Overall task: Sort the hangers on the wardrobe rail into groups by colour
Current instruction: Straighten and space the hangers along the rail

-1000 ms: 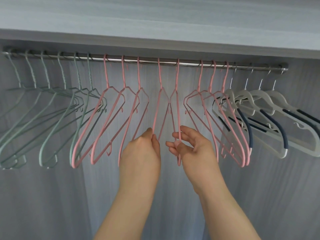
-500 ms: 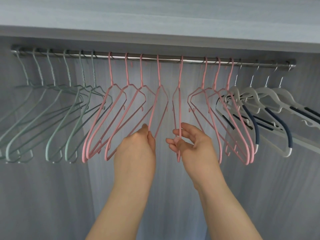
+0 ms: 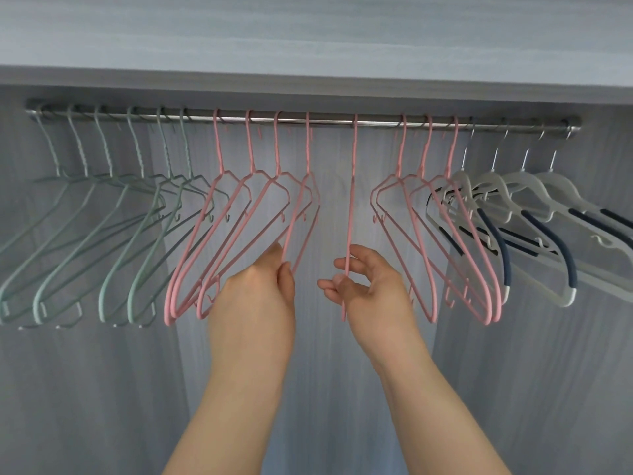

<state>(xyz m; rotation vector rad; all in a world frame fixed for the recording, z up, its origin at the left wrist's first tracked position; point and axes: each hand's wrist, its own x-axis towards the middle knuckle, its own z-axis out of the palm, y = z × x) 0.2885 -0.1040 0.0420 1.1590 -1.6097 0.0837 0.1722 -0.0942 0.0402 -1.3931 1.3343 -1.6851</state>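
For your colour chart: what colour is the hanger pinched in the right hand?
Pink, clearest in the head view.

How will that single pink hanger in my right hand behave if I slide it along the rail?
The pink hanger looks thin and probably light, so it should slide easily on the smooth metal rail. Hanging only by its hook, it will likely swing or twist unless the right hand steadies it.

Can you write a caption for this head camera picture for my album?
Two hands hold pink hangers on a rail, between green and white ones.
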